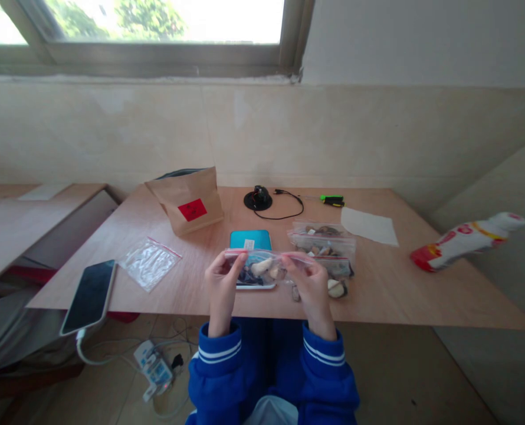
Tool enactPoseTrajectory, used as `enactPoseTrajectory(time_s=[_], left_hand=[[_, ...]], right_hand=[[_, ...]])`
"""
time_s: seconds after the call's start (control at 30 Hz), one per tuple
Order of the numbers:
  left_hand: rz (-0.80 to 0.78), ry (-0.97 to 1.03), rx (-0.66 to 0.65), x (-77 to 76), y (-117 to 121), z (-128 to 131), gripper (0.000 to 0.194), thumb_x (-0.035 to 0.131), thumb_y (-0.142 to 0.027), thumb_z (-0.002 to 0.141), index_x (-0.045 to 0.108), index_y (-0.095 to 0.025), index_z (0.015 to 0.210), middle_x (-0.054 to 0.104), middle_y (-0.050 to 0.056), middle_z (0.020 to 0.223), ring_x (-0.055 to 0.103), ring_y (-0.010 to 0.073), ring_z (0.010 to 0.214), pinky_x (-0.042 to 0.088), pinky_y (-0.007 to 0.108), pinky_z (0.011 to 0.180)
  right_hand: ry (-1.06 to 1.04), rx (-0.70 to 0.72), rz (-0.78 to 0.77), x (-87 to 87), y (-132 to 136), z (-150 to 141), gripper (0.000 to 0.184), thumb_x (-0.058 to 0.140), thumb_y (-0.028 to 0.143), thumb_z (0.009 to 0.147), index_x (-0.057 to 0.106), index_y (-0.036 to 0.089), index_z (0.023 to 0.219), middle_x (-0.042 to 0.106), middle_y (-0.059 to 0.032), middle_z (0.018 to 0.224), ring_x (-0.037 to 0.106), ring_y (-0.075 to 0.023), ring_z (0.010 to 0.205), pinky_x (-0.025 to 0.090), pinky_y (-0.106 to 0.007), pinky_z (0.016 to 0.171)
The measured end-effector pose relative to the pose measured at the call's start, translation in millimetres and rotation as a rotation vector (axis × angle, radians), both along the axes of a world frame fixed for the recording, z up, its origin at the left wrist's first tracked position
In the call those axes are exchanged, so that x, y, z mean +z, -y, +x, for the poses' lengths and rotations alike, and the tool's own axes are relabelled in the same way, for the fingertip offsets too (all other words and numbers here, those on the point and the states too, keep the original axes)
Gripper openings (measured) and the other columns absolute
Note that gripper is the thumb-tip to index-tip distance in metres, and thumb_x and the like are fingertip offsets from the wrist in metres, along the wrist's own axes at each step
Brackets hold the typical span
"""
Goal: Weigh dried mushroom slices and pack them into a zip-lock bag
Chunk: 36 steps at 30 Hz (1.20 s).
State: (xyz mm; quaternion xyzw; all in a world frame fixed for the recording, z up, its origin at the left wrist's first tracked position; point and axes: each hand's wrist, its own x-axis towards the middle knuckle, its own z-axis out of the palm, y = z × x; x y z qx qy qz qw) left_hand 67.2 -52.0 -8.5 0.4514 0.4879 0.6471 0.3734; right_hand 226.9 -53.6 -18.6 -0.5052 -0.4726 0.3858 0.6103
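"Where's the zip bag (262,268)?"

"Held up between both hands, long side running crosswise. Left hand (222,284) and right hand (312,289) each pinch one end, equally near."

You are facing a window (156,29) pouring in daylight, green trees showing through it, a stained plaster wall (253,130) running beneath it, a plywood desk (390,295) standing along that wall, a second desk (19,236) sitting left of the window, a tan floor (399,378) stretching below.
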Motion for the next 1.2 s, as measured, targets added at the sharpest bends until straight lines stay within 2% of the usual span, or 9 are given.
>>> enactPoseTrajectory(time_s=[0.17,0.5,0.57,0.63,0.7,0.77,0.87,1.0,1.2], left_hand=[[-0.066,0.023,-0.128,-1.8,-1,0,0.023,0.075,-0.037,0.071,0.074,-0.016,0.081,0.074,0.005,0.08,0.067,0.0167,0.075,0.052,0.026,0.068],[-0.024,0.015,-0.044,1.4,-1,3,0.025,0.074,-0.038,0.074,0.073,-0.016,0.083,0.074,0.006,0.082,0.068,0.0179,0.079,0.054,0.027,0.07],[-0.002,-0.017,-0.032,3.2,-1,2,0.024,0.073,-0.038,0.075,0.072,-0.016,0.083,0.073,0.005,0.082,0.068,0.0177,0.079,0.054,0.027,0.07],[0.016,-0.071,-0.05,4.1,0,0,0.022,0.072,-0.038,0.076,0.072,-0.016,0.083,0.073,0.005,0.082,0.068,0.0175,0.079,0.054,0.027,0.071],[0.036,-0.128,-0.076,4.5,0,-1,0.02,0.07,-0.036,0.078,0.072,-0.017,0.083,0.073,0.005,0.082,0.068,0.0169,0.079,0.054,0.026,0.072],[0.06,-0.168,-0.097,5.0,1,-2,0.017,0.069,-0.035,0.079,0.073,-0.018,0.084,0.073,0.004,0.083,0.067,0.0163,0.079,0.053,0.025,0.072],[0.096,-0.196,-0.115,6.6,1,-1,0.015,0.068,-0.033,0.081,0.072,-0.019,0.085,0.073,0.004,0.085,0.067,0.0161,0.08,0.053,0.025,0.072],[0.125,-0.22,-0.117,8.6,1,-2,0.013,0.067,-0.032,0.082,0.072,-0.02,0.085,0.072,0.003,0.084,0.067,0.0159,0.081,0.053,0.025,0.074],[0.108,-0.219,-0.103,7.6,2,-4,0.016,0.067,-0.034,0.081,0.072,-0.019,0.084,0.073,0.004,0.084,0.068,0.0171,0.08,0.054,0.027,0.074]], right_hand=[[-0.03,-0.053,0.017,-1.6,-2,-1,0.023,0.071,0.039,0.078,0.073,0.018,0.084,0.075,-0.0063,0.084,0.07,-0.0199,0.08,0.056,-0.032,0.076],[-0.023,-0.079,0.048,7.1,-1,-12,0.026,0.068,0.042,0.078,0.069,0.017,0.081,0.074,-0.007,0.082,0.07,-0.0213,0.078,0.056,-0.036,0.076],[0.007,-0.045,0.078,8.2,-3,-9,0.025,0.067,0.041,0.079,0.067,0.017,0.086,0.074,-0.0075,0.089,0.069,-0.0217,0.084,0.055,-0.038,0.08],[0.092,-0.062,0.156,12.5,-4,-3,0.028,0.066,0.039,0.081,0.063,0.019,0.101,0.071,-0.0084,0.105,0.066,-0.022,0.097,0.052,-0.04,0.088],[0.275,-0.096,0.261,21.6,-6,3,0.032,0.065,0.035,0.084,0.059,0.021,0.112,0.066,-0.0081,0.116,0.06,-0.0221,0.108,0.046,-0.041,0.096],[0.528,-0.046,0.354,33.9,-7,6,0.024,0.062,0.032,0.086,0.062,0.023,0.109,0.066,-0.0064,0.115,0.058,-0.0224,0.11,0.04,-0.042,0.1],[0.814,0.112,0.432,49.8,-11,5,0.01,0.061,0.028,0.088,0.067,0.023,0.094,0.07,-0.0032,0.101,0.059,-0.0223,0.101,0.038,-0.04,0.095],[0.91,0.166,0.465,54.3,-18,1,0.01,0.063,0.028,0.088,0.066,0.021,0.082,0.071,-0.0014,0.085,0.061,-0.0211,0.088,0.039,-0.037,0.085],[0.967,0.18,0.478,44.5,-19,-1,0.01,0.061,0.028,0.09,0.065,0.021,0.084,0.071,-0.0008,0.085,0.061,-0.0196,0.084,0.038,-0.035,0.084]])
